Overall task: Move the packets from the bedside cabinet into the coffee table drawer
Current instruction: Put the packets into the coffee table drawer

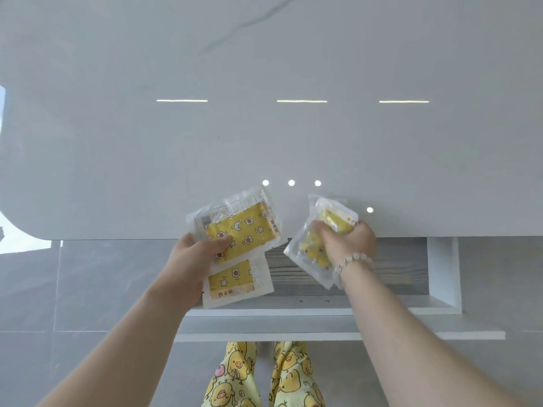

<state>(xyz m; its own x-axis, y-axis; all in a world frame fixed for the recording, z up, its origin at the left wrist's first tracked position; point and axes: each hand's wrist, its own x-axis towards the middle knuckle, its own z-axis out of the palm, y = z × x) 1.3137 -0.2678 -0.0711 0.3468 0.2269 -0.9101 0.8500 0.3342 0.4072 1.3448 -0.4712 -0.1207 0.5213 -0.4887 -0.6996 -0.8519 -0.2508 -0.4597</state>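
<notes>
My left hand [195, 257] grips two clear packets with yellow patterned contents, an upper one [241, 227] and a lower one [238, 282], fanned out over the left end of the open coffee table drawer [390, 277]. My right hand [348, 243], with a bead bracelet at the wrist, grips more clear packets with yellow contents [317, 245] above the middle of the drawer. The drawer has a grey wood-grain floor and white walls, and what shows of its floor is bare.
The glossy white coffee table top [264, 127] fills the upper view and overhangs the drawer. The drawer's white front panel [293, 324] juts toward me. Grey floor tiles lie on both sides. My legs in yellow patterned trousers [261, 377] stand just before the drawer.
</notes>
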